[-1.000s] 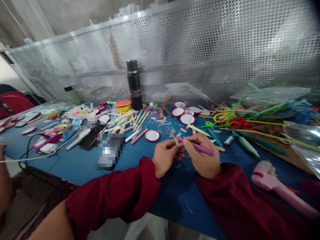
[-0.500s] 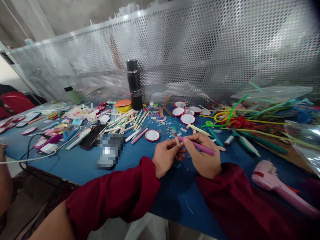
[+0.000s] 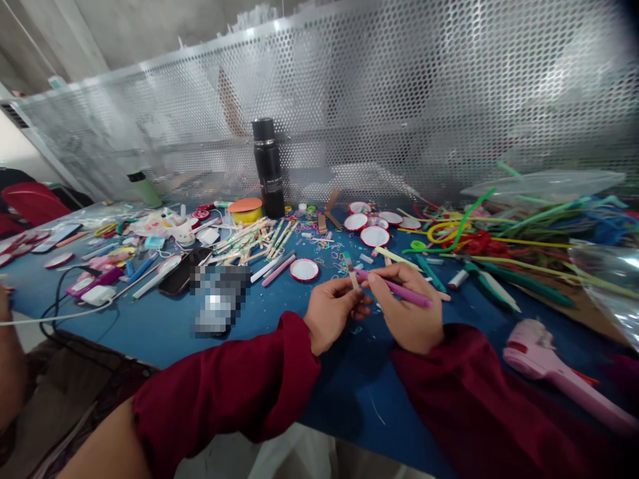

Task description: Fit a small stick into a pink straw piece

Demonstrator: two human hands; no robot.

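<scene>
Blue bench (image 3: 344,389), smooth and matt, spreads across the lower half of the frame under scattered craft pieces. Just right of centre, two bare hands in dark red sleeves (image 3: 294,379) meet close together. Left hand (image 3: 332,311): fingers curled, pinching a slim, flat, pale strip (image 3: 354,279), perhaps wooden, raised above the bench and greenish toward its upper end. Right hand (image 3: 412,311): closed in a writing grip around a slender purple marker (image 3: 415,297), its tip angled left to the strip; whether tip and strip actually touch is too small to tell.

For neat work, the strip would be best pinched firmly just below the spot being worked, with the two hands braced against each other, the marker held near its tip, and strokes light and short so the narrow strip does not twist.

Near them, at the centre, lies a round white disc with a red rim (image 3: 304,269). A pile of thin pale sticks (image 3: 249,243) sits left of centre, and a pink plastic handheld device (image 3: 549,366) rests at lower right
</scene>
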